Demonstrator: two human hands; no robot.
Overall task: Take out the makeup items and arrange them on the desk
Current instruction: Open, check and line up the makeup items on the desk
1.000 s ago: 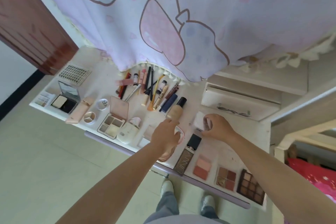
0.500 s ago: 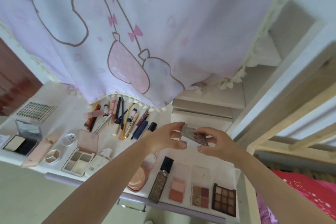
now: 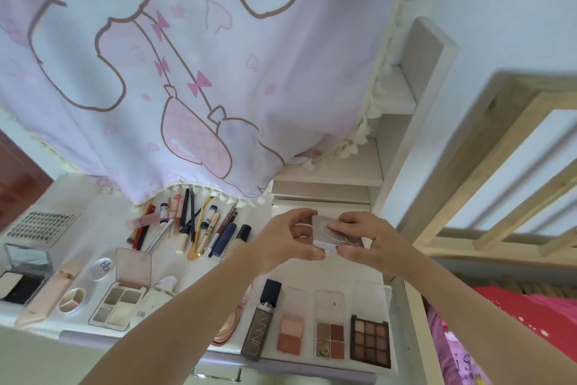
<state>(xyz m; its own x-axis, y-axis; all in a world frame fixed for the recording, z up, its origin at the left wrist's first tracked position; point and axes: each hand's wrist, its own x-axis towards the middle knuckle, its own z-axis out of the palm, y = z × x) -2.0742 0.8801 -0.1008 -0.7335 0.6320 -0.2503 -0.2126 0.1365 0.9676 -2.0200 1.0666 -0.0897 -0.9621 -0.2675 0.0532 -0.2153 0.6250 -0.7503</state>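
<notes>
Aloft, flat glossy rectangular compact [image 3: 335,233] between both hands.

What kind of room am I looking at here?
Probably a bedroom or dorm: a white desk spread with makeup, a cartoon-print curtain hanging over it, and a wooden bed frame with pink bedding alongside.

left hand [image 3: 285,236] and right hand [image 3: 370,239] pinching small compact [image 3: 327,230] above white desk [image 3: 312,272], palettes and brushes laid out
</notes>
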